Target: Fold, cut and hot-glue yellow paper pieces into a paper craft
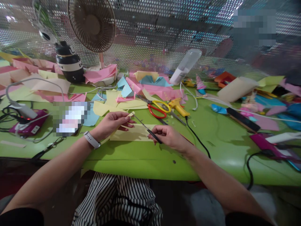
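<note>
My left hand (117, 122) pinches a small piece of pale yellow paper (130, 115) between thumb and fingertips. In my right hand (168, 136) is a slim tool with a black handle (154, 137) and a thin metal shaft. Its tip reaches the small paper at my left fingertips; whether it touches cannot be made out. Under both hands a pale yellow paper strip (134, 134) lies flat on the green table. Just beyond are scissors (157, 111) with red and yellow handles, and a yellow glue gun (180, 107).
A phone (71, 119) and a purple power strip (30, 124) lie at left. Behind stand a fan (92, 23) and a dark bottle (69, 62), among folded coloured papers (155, 89). A clear bottle (188, 64) leans near the mesh. Another purple device (270, 144) sits at right with cables.
</note>
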Demonstrator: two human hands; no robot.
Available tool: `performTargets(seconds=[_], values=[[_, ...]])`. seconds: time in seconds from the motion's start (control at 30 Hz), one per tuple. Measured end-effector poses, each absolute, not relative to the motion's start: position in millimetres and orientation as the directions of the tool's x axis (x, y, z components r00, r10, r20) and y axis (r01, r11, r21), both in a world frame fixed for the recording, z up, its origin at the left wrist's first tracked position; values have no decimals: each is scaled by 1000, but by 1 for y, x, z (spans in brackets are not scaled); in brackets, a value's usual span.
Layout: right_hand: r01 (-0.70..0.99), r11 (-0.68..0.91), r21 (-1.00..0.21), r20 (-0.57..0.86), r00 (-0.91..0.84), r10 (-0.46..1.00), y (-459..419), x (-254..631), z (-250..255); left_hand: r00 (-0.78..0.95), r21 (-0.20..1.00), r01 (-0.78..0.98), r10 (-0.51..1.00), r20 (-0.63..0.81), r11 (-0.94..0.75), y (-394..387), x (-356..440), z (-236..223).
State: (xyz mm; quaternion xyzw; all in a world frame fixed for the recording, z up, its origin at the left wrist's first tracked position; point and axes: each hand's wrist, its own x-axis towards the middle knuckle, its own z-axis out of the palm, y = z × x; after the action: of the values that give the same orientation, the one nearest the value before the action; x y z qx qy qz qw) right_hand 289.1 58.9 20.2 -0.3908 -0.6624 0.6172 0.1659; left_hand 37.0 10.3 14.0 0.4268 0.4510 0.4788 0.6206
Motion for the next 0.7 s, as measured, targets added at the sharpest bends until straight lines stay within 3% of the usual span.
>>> performTargets(seconds=[0.7], values=[[329,-80,-941,-285,-641,713,55,288,26,75,937,-302,984,-161,176,9,39,18]])
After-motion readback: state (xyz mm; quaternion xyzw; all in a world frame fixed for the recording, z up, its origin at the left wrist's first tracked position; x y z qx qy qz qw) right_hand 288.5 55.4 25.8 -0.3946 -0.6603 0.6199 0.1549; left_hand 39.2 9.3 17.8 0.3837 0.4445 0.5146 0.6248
